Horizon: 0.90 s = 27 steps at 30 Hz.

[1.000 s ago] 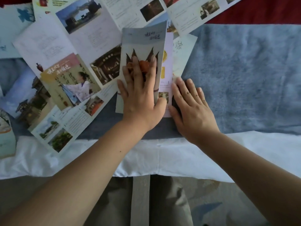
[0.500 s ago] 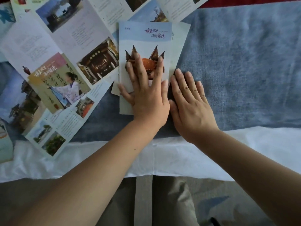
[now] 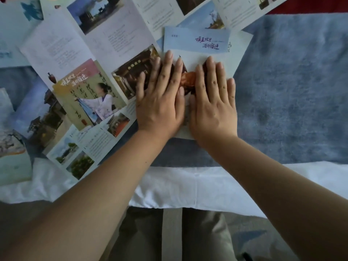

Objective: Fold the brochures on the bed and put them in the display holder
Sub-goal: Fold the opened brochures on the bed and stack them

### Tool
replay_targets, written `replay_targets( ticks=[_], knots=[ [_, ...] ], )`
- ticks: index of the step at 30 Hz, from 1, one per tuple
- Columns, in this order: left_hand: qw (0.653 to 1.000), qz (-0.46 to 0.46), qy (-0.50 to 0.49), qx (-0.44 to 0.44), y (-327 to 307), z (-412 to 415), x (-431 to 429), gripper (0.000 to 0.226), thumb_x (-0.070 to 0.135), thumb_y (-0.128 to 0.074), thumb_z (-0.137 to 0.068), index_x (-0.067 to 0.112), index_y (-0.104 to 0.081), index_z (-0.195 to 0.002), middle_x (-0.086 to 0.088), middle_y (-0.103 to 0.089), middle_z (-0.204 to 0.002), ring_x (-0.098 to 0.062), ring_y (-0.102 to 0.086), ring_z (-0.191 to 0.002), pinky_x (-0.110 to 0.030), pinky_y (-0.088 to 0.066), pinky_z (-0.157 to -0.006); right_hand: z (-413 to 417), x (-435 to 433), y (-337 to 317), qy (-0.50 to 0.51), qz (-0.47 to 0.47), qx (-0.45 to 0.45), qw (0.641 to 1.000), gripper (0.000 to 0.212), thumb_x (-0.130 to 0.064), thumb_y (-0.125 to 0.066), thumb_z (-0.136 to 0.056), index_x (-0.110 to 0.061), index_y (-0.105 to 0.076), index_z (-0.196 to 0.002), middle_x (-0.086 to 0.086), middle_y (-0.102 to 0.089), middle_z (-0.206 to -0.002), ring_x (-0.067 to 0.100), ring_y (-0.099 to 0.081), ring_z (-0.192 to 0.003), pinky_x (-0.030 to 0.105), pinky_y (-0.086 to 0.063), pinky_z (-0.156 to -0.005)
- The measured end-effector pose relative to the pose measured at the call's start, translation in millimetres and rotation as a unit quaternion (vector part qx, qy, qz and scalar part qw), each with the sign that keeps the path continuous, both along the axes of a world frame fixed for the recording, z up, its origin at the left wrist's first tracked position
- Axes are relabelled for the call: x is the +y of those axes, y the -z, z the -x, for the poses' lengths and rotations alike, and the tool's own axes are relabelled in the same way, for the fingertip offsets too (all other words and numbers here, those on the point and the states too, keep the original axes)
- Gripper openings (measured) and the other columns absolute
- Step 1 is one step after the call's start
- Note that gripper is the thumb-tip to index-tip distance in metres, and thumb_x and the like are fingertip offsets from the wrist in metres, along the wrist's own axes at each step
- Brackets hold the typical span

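Note:
A folded brochure (image 3: 195, 41) with a pale blue top band, purple calligraphy and an orange crab picture lies flat on the blue blanket (image 3: 293, 91). My left hand (image 3: 160, 98) presses on its left side with straight fingers, partly over a neighbouring sheet. My right hand (image 3: 212, 102) lies flat on its right side, fingers straight. Both hands cover most of the crab picture. Several unfolded brochures (image 3: 88, 44) lie spread to the left and along the top. No display holder shows in this view.
A folded brochure with a figure in white robes (image 3: 88, 95) lies left of my hands. The white sheet edge (image 3: 188, 185) of the bed runs below the blanket. A red cover (image 3: 312, 6) shows at top right. My legs stand against the bed.
The brochure's top panel came down flat. My left hand slid to the brochure's left side, and my right hand moved from the blanket onto its right side.

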<state>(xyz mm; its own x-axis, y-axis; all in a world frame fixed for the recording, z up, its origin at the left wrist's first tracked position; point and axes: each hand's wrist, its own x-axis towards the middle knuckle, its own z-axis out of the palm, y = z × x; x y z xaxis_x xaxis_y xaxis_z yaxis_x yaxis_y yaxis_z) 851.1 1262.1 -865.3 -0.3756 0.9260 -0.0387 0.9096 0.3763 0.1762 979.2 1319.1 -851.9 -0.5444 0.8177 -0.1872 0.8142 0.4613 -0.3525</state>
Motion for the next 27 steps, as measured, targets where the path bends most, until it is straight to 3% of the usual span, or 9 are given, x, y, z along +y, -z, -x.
replay_targets(
  ticks=[8,10,15,18,23,27],
  knots=[
    [1.000,0.029,0.008,0.003,9.2,-2.1,5.3,0.060,0.040,-0.012,-0.108,0.019,-0.016,-0.164,-0.003,-0.015,-0.172,-0.022,-0.012,-0.158,-0.048,-0.012,-0.128,7.0,0.6,12.9,0.005,-0.002,-0.045,0.999,0.064,-0.046,-0.018,-0.107,-0.016,-0.013,-0.164,0.007,-0.006,-0.172,0.021,-0.001,-0.159,0.042,0.002,-0.128],
    [0.999,0.019,0.018,-0.022,4.4,-1.6,5.3,0.059,0.036,-0.020,-0.109,0.015,-0.019,-0.164,-0.006,-0.015,-0.171,-0.024,-0.012,-0.159,-0.047,-0.012,-0.128,6.2,0.7,9.2,0.007,0.001,-0.039,0.999,0.065,-0.046,-0.017,-0.107,-0.017,-0.013,-0.164,0.007,-0.005,-0.172,0.022,0.001,-0.159,0.044,0.002,-0.128],
    [0.969,-0.111,-0.008,-0.220,-19.1,-2.1,7.7,0.050,0.006,-0.050,-0.102,-0.003,-0.043,-0.151,-0.020,-0.034,-0.162,-0.038,-0.026,-0.154,-0.050,-0.027,-0.124,12.4,-6.5,-2.5,0.067,0.020,-0.003,0.998,0.060,-0.039,-0.029,-0.108,-0.024,-0.015,-0.165,0.024,0.006,-0.169,0.039,0.011,-0.156,0.050,0.009,-0.126],
    [0.926,-0.197,-0.067,-0.315,-35.9,0.4,10.0,0.046,-0.010,-0.055,-0.096,-0.008,-0.052,-0.142,-0.023,-0.044,-0.155,-0.035,-0.038,-0.149,-0.039,-0.038,-0.120,21.8,-15.6,-6.9,0.084,0.039,-0.013,0.996,0.062,-0.042,-0.035,-0.109,-0.026,-0.013,-0.165,0.030,0.012,-0.166,0.042,0.016,-0.155,0.052,0.013,-0.125],
    [0.904,-0.276,-0.090,-0.314,-55.7,26.9,-6.8,0.024,-0.015,-0.058,-0.093,-0.003,-0.077,-0.102,-0.018,-0.069,-0.127,-0.029,-0.066,-0.123,-0.038,-0.056,-0.099,49.9,-28.3,-18.3,0.071,0.060,-0.010,0.996,0.069,-0.032,-0.042,-0.107,-0.023,-0.004,-0.164,0.027,0.012,-0.167,0.039,0.016,-0.156,0.055,0.014,-0.123],
    [0.899,-0.324,-0.107,-0.274,-71.3,71.7,-42.5,0.024,-0.012,-0.057,-0.095,-0.001,-0.078,-0.093,-0.016,-0.072,-0.122,-0.027,-0.069,-0.118,-0.037,-0.054,-0.101,100.0,-60.8,-27.4,0.004,0.054,0.009,0.999,0.074,-0.034,-0.037,-0.108,-0.021,0.016,-0.157,0.024,0.014,-0.168,0.037,0.016,-0.156,0.056,0.012,-0.124]
  ],
)
